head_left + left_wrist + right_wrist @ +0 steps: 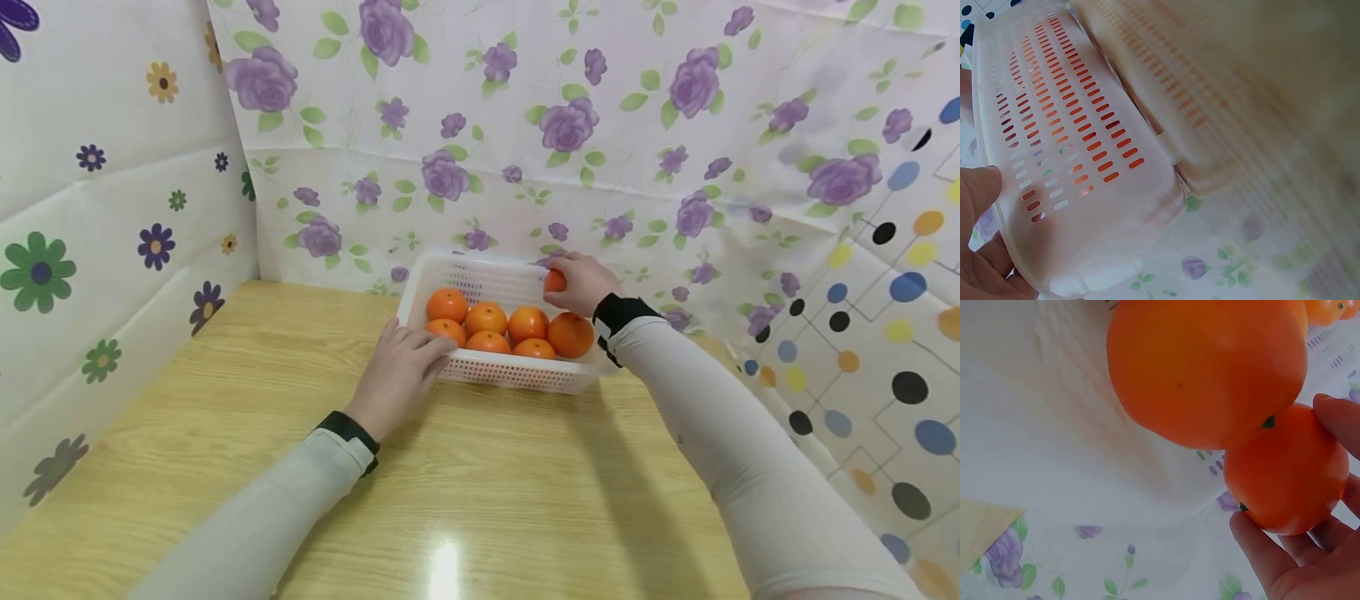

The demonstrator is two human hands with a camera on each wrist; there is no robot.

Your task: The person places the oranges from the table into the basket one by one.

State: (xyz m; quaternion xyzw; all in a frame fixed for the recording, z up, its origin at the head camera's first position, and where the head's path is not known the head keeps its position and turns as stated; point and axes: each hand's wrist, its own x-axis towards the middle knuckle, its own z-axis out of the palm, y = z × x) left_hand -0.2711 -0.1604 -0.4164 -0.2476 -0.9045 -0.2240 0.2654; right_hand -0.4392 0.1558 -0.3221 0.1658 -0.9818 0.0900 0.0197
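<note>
A white perforated plastic basket (517, 377) stands on the table with several oranges (528, 323) inside. At its front left corner my left hand (401, 371) grips the rim. In the left wrist view the thumb lies against the front wall (1129, 215), with curled fingers lower at the edge. Over the back right corner, my right hand (588, 283) holds one orange (1288, 472) between thumb and fingers. The right wrist view shows a larger-looking orange (1204, 369) close to the camera, overlapping the held one.
A wood-grain table (465, 467) spreads in front of the basket. Behind it hangs a cloth with purple flowers (570, 125). Patterned cloths also close off the left side (112, 250) and the right side (862, 375).
</note>
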